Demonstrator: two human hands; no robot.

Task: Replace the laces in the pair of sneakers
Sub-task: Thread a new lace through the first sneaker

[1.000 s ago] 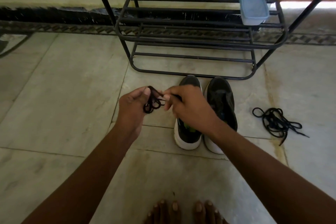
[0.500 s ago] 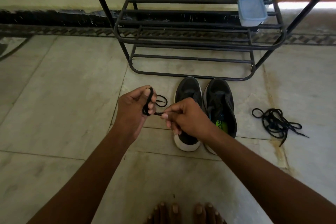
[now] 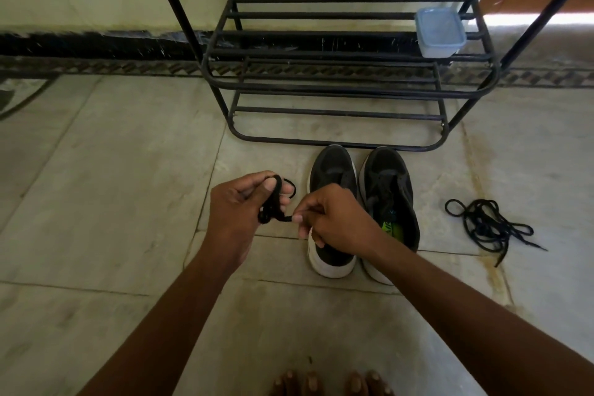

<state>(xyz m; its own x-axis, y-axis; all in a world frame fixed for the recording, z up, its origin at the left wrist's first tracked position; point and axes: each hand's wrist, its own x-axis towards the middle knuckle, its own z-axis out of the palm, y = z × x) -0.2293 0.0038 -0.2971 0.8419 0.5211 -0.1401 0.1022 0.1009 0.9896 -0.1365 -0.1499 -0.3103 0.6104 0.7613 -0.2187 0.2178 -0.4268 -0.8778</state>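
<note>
At frame center I see my left hand (image 3: 238, 202) curled around a bundled black lace (image 3: 273, 202), loops running roughly top to bottom. My right hand (image 3: 334, 219) pinches its free end between thumb and forefinger. Behind my right hand, 2 black sneakers (image 3: 389, 190) stand side by side, toes pointing toward the rack (image 3: 337, 87). Another lace pile (image 3: 488, 225) lies at right.

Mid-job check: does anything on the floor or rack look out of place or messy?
Only the loose black laces, lying in a tangled heap on the tile floor right of the black sneakers. The pair stands straight before the black metal rack. Nothing looks spilled or damaged.
</note>
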